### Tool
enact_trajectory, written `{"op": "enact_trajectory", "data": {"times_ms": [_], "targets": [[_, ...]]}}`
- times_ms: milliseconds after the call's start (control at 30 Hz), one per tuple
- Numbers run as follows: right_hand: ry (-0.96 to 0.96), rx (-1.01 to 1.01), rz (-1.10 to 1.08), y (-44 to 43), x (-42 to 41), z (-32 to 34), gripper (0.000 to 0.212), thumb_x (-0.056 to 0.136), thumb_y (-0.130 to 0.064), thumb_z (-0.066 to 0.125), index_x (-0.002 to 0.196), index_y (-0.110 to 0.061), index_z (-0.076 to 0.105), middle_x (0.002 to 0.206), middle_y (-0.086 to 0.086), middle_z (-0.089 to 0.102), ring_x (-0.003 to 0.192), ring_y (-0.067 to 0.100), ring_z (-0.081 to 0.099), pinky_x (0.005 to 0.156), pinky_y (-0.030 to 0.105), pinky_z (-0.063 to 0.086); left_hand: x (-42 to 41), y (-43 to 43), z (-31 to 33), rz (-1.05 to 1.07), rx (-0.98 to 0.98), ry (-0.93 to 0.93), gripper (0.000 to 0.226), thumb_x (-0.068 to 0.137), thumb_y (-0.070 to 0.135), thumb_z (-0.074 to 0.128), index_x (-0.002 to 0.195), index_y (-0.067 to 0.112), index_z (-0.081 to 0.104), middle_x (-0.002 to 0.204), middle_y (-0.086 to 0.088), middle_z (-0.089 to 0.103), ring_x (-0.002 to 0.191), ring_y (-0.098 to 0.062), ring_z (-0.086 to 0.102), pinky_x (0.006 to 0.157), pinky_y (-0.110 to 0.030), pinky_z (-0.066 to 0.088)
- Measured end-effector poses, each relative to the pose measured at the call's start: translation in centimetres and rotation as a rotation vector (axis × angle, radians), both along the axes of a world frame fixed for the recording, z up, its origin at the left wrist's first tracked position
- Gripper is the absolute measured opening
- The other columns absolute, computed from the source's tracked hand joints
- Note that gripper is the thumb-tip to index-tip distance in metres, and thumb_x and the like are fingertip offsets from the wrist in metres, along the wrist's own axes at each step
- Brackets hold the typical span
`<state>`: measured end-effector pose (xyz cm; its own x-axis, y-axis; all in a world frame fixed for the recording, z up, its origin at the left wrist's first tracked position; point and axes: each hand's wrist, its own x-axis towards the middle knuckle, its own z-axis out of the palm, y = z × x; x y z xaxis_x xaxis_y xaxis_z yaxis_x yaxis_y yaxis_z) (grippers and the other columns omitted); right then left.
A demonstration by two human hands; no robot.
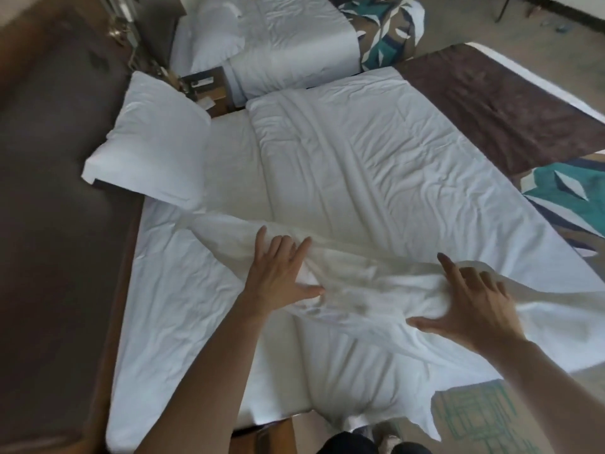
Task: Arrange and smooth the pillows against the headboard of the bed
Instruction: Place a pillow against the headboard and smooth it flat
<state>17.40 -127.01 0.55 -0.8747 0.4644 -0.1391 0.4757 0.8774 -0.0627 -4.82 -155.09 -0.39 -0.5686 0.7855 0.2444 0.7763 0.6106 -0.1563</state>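
One white pillow leans against the brown padded headboard at the far left of the bed. A second white pillow in a loose case lies across the near side of the bed, its slack end hanging over the edge. My left hand presses flat on the crumpled cloth near its far end, fingers spread. My right hand rests on the cloth to the right, fingers apart, thumb stretched left. Neither hand grips anything.
The white duvet is folded back over the bed, with a brown runner at the foot. A wooden nightstand stands between this bed and a second bed beyond. Patterned carpet lies at my feet.
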Motion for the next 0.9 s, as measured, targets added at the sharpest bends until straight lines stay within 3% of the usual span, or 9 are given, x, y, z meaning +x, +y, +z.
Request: {"op": "enact_trajectory", "data": {"times_ms": [100,167,300,433,700,800,900], "targets": [[0.153,0.018,-0.01,-1.4,2.5,-0.8,0.143,0.043,-0.092,0.07,0.158,-0.017,0.029,0.12,0.017,0.06,0.104,0.043,0.058,0.092,0.056,0.047,-0.1,-0.8,0.7,-0.025,-0.141,-0.096,0.118,0.064,0.092,0.051,0.154,0.016,0.038,0.153,-0.012,0.042,0.145,-0.032,0.035,0.119,-0.064,0.012],[0.196,0.044,-0.024,-1.8,4.4,-1.3,0.139,0.046,-0.09,0.068,0.157,-0.014,0.032,0.115,0.02,0.058,0.1,0.044,0.058,0.094,0.057,0.044,0.2,-1.1,0.8,0.031,-0.256,-0.177,0.125,0.064,0.098,0.039,0.16,0.021,0.019,0.167,-0.008,0.021,0.155,-0.027,0.012,0.12,-0.063,0.006],[0.207,0.068,-0.098,-0.9,8.0,-2.6,0.141,0.044,-0.091,0.055,0.157,-0.011,0.032,0.119,0.029,0.054,0.107,0.049,0.055,0.107,0.064,0.031,1.4,-2.1,-0.9,0.125,-0.31,-0.287,0.127,0.06,0.103,0.03,0.16,0.033,-0.005,0.17,0.0,0.004,0.156,-0.021,-0.005,0.119,-0.064,-0.004],[0.089,0.045,-0.107,-0.4,9.6,-3.2,0.146,0.04,-0.093,0.059,0.158,-0.012,0.03,0.132,0.033,0.052,0.121,0.051,0.05,0.111,0.065,0.025,2.9,-3.1,-2.9,0.143,-0.291,-0.319,0.128,0.058,0.103,0.034,0.16,0.036,-0.007,0.17,0.002,0.0,0.156,-0.02,-0.008,0.119,-0.063,-0.006],[-0.059,0.088,-0.043,0.2,7.5,-2.9,0.133,0.049,-0.103,0.041,0.151,-0.017,0.045,0.139,0.022,0.053,0.13,0.044,0.048,0.112,0.064,0.028,0.0,-5.9,-3.4,0.065,-0.238,-0.332,0.123,0.059,0.107,0.025,0.16,0.039,0.004,0.17,-0.002,0.007,0.156,-0.024,0.0,0.124,-0.051,-0.001],[-0.159,0.1,-0.068,0.3,5.3,-2.2,0.13,0.049,-0.105,0.034,0.154,-0.028,0.036,0.145,0.012,0.051,0.134,0.036,0.047,0.115,0.055,0.029,-2.2,-6.5,-3.6,0.079,-0.241,-0.347,0.127,0.054,0.109,0.025,0.159,0.042,0.003,0.17,-0.001,0.01,0.156,-0.03,0.005,0.123,-0.054,-0.001],[-0.173,0.112,-0.075,-0.1,3.5,-1.9,0.124,0.051,-0.101,0.038,0.148,-0.024,0.046,0.129,0.013,0.062,0.116,0.039,0.059,0.101,0.055,0.042,-3.8,-6.8,-4.6,0.061,-0.261,-0.415,0.137,0.046,0.107,0.037,0.157,0.043,-0.01,0.17,-0.003,0.0,0.156,-0.033,0.0,0.123,-0.056,0.001]]}}
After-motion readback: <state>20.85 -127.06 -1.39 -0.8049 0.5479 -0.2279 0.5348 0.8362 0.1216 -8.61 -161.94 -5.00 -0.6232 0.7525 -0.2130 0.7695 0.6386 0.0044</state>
